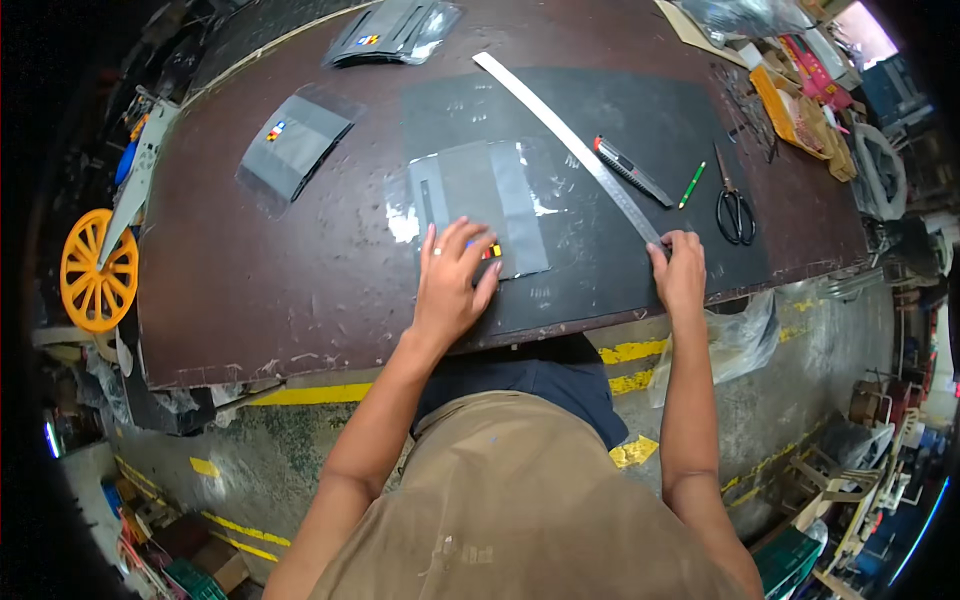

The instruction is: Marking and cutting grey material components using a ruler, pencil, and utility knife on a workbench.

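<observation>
My left hand (455,285) lies flat, fingers spread, on a grey folded item in a clear plastic sleeve (480,205) that rests on a black cutting mat (600,130). A small coloured tag shows by my fingertips. My right hand (680,270) grips the near end of a long metal ruler (560,135), which runs diagonally across the mat toward the far left.
A utility knife (632,171), a green pen (692,184) and black scissors (735,205) lie right of the ruler. Two more sleeved grey items (292,148) (392,32) sit at the far left. An orange tray (795,112) stands far right, a yellow wheel (97,270) beside the table.
</observation>
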